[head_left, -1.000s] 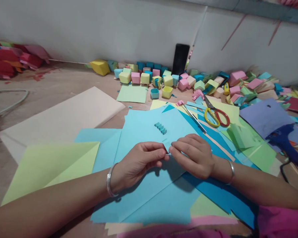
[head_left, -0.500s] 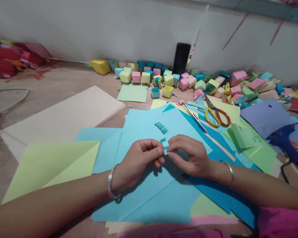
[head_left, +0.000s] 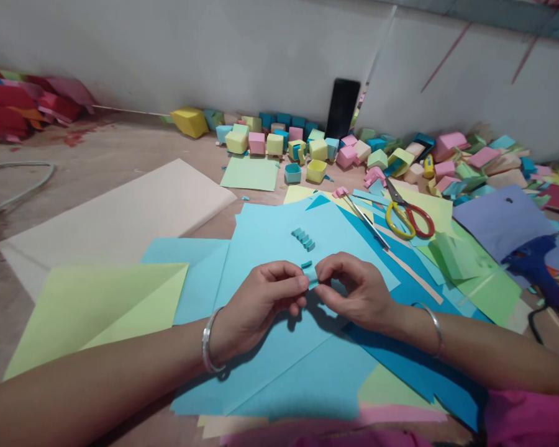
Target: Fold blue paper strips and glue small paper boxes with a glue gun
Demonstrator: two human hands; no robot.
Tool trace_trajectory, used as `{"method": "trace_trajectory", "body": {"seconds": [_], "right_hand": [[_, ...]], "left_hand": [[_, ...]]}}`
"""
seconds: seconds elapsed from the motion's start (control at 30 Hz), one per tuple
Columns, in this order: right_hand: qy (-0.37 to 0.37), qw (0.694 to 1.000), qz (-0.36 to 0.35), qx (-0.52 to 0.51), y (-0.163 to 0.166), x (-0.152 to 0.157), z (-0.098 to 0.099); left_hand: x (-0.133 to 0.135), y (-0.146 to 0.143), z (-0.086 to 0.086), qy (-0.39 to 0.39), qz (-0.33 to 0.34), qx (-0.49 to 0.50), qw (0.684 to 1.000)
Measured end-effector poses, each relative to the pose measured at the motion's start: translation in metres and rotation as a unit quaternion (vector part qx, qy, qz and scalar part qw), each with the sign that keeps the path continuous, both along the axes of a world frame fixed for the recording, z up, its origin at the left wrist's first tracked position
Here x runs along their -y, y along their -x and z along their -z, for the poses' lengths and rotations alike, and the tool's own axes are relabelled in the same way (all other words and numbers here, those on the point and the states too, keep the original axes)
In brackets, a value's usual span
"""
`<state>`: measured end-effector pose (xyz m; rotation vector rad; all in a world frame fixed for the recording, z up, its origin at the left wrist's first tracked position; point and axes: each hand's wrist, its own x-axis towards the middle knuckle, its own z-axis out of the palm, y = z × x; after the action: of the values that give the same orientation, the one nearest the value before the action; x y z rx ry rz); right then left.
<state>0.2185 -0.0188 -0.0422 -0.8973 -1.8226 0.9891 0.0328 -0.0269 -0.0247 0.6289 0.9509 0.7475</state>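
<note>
My left hand (head_left: 261,298) and my right hand (head_left: 354,288) meet above a spread of light blue paper sheets (head_left: 270,236). Both pinch a small blue paper piece (head_left: 312,277) between thumbs and fingertips, fingers curled. Just beyond the hands lies a short row of small folded blue paper bits (head_left: 303,239) on the same sheet, with one more bit (head_left: 306,264) close to my fingertips. Each wrist carries a silver bangle.
Scissors with yellow and red handles (head_left: 407,214) lie to the right, near a blue glue gun (head_left: 535,267). Several coloured paper boxes (head_left: 279,144) line the wall beside a black phone (head_left: 342,108). A light green sheet (head_left: 97,310) and a cream sheet (head_left: 121,217) lie on the left.
Both hands lifted slightly off the sheet and came closer together, fingers curling tighter round the small blue piece. A small blue bit now shows on the sheet near the fingertips.
</note>
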Motion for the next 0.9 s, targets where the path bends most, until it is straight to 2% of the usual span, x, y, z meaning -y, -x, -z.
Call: {"method": "trace_trajectory", "body": {"seconds": [0.23,0.6,0.9], "right_hand": [[0.047,0.999,0.001,0.004,-0.001,-0.001,-0.001],[0.059,0.998,-0.013,-0.001,-0.002,0.0,-0.001],[0.117,0.992,-0.029,-0.025,0.0,0.005,-0.01]], "left_hand": [[0.001,0.001,0.0,-0.011,0.006,0.001,1.0],[0.002,0.0,0.002,-0.029,0.03,-0.01,0.999],[0.004,-0.003,0.003,-0.059,0.042,-0.075,0.995]]}}
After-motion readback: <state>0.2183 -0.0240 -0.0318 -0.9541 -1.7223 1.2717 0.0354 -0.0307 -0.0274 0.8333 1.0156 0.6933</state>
